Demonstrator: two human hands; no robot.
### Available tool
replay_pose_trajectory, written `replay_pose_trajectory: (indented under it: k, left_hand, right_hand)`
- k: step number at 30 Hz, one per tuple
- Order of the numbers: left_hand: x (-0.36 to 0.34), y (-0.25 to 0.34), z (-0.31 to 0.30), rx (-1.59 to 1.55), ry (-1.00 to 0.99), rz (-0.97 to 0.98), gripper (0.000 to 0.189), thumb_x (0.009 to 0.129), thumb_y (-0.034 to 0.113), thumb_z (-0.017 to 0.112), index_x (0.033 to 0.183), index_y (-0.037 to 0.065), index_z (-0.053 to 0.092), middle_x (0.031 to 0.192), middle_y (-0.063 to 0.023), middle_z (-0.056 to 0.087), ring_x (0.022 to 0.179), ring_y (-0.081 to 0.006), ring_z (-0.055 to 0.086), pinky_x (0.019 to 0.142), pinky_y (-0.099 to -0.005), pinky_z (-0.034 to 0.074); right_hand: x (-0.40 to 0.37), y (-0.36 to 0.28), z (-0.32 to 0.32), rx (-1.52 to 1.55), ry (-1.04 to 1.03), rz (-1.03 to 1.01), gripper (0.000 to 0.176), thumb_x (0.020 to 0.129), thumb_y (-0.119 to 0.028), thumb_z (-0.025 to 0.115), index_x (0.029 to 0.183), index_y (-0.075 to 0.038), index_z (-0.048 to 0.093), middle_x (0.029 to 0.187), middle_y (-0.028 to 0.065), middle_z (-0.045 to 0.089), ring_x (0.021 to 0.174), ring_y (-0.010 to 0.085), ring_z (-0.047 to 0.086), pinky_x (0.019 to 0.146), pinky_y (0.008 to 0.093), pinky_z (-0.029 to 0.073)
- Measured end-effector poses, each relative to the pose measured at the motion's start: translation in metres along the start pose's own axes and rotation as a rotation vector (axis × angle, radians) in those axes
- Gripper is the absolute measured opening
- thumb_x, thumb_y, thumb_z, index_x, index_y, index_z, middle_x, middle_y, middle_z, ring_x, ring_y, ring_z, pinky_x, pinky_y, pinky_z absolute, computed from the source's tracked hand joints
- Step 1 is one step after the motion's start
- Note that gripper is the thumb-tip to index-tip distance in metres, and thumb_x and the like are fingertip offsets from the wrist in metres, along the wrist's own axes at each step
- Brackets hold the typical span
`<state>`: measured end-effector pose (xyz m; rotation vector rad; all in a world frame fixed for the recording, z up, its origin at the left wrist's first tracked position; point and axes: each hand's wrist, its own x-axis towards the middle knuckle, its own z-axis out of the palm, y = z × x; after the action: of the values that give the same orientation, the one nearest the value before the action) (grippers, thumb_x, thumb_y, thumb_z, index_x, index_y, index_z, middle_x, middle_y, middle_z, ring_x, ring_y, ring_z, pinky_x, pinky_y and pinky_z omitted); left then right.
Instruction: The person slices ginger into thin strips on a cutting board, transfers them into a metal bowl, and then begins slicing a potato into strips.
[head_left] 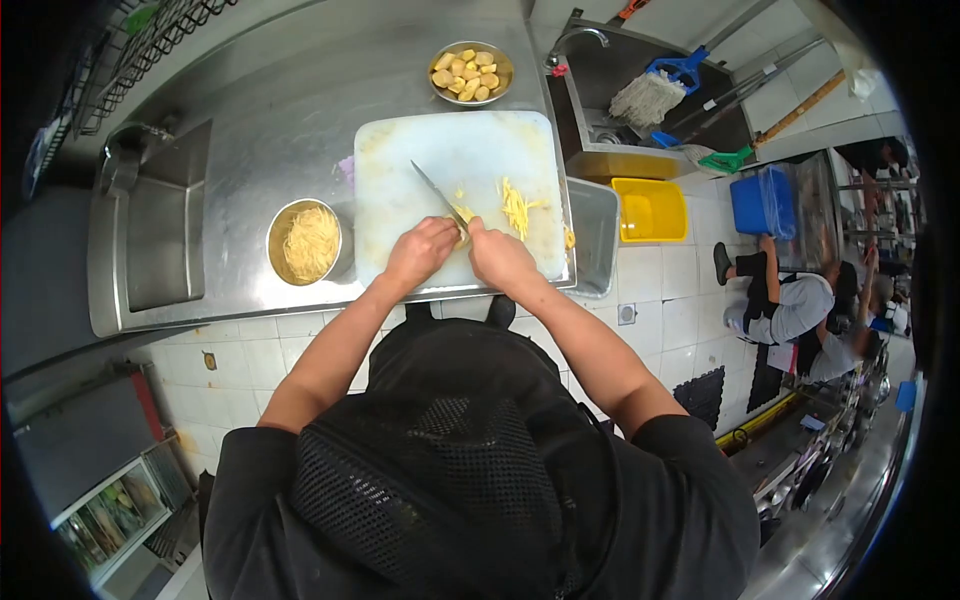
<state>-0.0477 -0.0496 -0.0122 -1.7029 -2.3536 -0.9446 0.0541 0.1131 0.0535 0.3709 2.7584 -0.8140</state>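
Observation:
My right hand (502, 258) is closed around the handle of a kitchen knife (436, 190), whose blade points away and to the left over the white cutting board (400, 150). Just left of the blade, my left hand (422, 252) has its fingers curled down on a pale yellow piece, seemingly ginger (463, 238), mostly hidden by the hands. Thin cut strips (465, 213) lie against the blade. To the right on the board is a loose pile of yellow shreds (516, 206).
A metal bowl of pale shreds (310, 245) stands left of the board. Behind it sits a bowl of peeled chunks (466, 74). A grey tub (593, 240) and yellow tub (650, 210) are at right, below a sink with a mop (648, 98). Other people (795, 305) work far right.

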Motion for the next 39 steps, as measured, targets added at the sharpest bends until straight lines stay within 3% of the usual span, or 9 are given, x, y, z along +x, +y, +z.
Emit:
replay_pose_trajectory:
  k: [5, 9, 14, 18, 23, 31, 33, 36, 39]
  left_hand:
    - [0.003, 0.003, -0.010, -0.011, -0.049, -0.051, 0.020, 0.085, 0.006, 0.069, 0.104, 0.002, 0.074, 0.112, -0.0067, 0.071, 0.106, -0.0254, 0.066, 0.085, -0.0368, 0.058]
    - [0.003, -0.001, -0.015, -0.100, -0.127, -0.065, 0.022, 0.086, 0.001, 0.067, 0.107, 0.003, 0.074, 0.117, -0.0084, 0.069, 0.112, -0.0278, 0.064, 0.089, -0.0388, 0.057]
    - [0.004, -0.006, -0.013, -0.107, -0.108, -0.038, 0.022, 0.085, 0.001, 0.067, 0.106, 0.003, 0.074, 0.116, -0.0074, 0.070, 0.111, -0.0271, 0.065, 0.089, -0.0383, 0.058]
    - [0.006, -0.008, -0.013, -0.118, -0.127, -0.048, 0.020, 0.084, 0.002, 0.069, 0.104, 0.003, 0.075, 0.113, -0.0067, 0.071, 0.109, -0.0268, 0.066, 0.087, -0.0378, 0.058]
    - [0.003, -0.011, -0.012, -0.143, -0.138, -0.045, 0.018, 0.085, 0.003, 0.070, 0.101, 0.003, 0.075, 0.110, -0.0071, 0.072, 0.106, -0.0271, 0.067, 0.087, -0.0379, 0.058]
    - [0.011, -0.016, -0.013, -0.125, -0.130, 0.011, 0.015, 0.088, 0.007, 0.066, 0.098, 0.003, 0.076, 0.111, -0.0063, 0.073, 0.103, -0.0255, 0.067, 0.085, -0.0382, 0.058]
    - [0.009, -0.015, -0.013, -0.129, -0.134, 0.028, 0.015, 0.087, 0.007, 0.066, 0.098, 0.003, 0.076, 0.111, -0.0064, 0.073, 0.103, -0.0255, 0.067, 0.084, -0.0382, 0.058]
    - [0.008, -0.017, -0.011, -0.119, -0.154, -0.009, 0.015, 0.087, 0.007, 0.066, 0.097, 0.003, 0.076, 0.109, -0.0067, 0.073, 0.103, -0.0257, 0.067, 0.084, -0.0382, 0.058]
    - [0.007, -0.018, -0.009, -0.136, -0.128, 0.016, 0.015, 0.087, 0.007, 0.067, 0.098, 0.004, 0.076, 0.108, -0.0068, 0.074, 0.102, -0.0259, 0.067, 0.084, -0.0382, 0.058]
  right_hand:
    - [-0.009, -0.021, -0.041, -0.098, -0.198, 0.037, 0.022, 0.092, -0.003, 0.048, 0.113, 0.006, 0.052, 0.095, 0.0300, 0.072, 0.092, 0.0446, 0.072, 0.080, 0.0526, 0.058]
    - [-0.029, -0.023, -0.035, -0.122, -0.227, 0.044, 0.023, 0.092, -0.002, 0.050, 0.113, 0.006, 0.052, 0.094, 0.0298, 0.072, 0.092, 0.0447, 0.072, 0.081, 0.0522, 0.058]
    - [0.000, -0.001, 0.004, -0.024, -0.036, 0.007, 0.026, 0.087, 0.001, 0.051, 0.113, 0.007, 0.048, 0.087, 0.0326, 0.070, 0.084, 0.0493, 0.071, 0.076, 0.0560, 0.056]
    - [-0.015, -0.020, -0.023, -0.104, -0.185, 0.039, 0.024, 0.093, -0.002, 0.046, 0.115, 0.005, 0.050, 0.093, 0.0308, 0.071, 0.087, 0.0469, 0.072, 0.079, 0.0556, 0.057]
    - [0.003, -0.008, -0.003, -0.062, -0.075, 0.016, 0.026, 0.089, 0.001, 0.050, 0.115, 0.005, 0.051, 0.093, 0.0306, 0.071, 0.089, 0.0467, 0.072, 0.080, 0.0546, 0.056]
    - [-0.007, -0.011, -0.002, -0.041, -0.087, 0.032, 0.024, 0.088, 0.001, 0.052, 0.112, 0.004, 0.050, 0.092, 0.0295, 0.072, 0.090, 0.0454, 0.072, 0.079, 0.0549, 0.056]
    - [-0.011, -0.009, -0.010, -0.045, -0.028, -0.060, 0.027, 0.087, 0.001, 0.050, 0.113, 0.007, 0.048, 0.082, 0.0328, 0.069, 0.079, 0.0489, 0.070, 0.072, 0.0574, 0.055]
    - [-0.014, -0.011, 0.005, -0.073, -0.063, 0.038, 0.022, 0.089, -0.001, 0.052, 0.110, 0.004, 0.049, 0.086, 0.0285, 0.071, 0.082, 0.0450, 0.072, 0.072, 0.0550, 0.056]
    - [0.004, -0.005, -0.003, -0.075, -0.038, -0.006, 0.020, 0.090, -0.001, 0.051, 0.109, 0.004, 0.050, 0.087, 0.0293, 0.071, 0.084, 0.0452, 0.072, 0.073, 0.0544, 0.057]
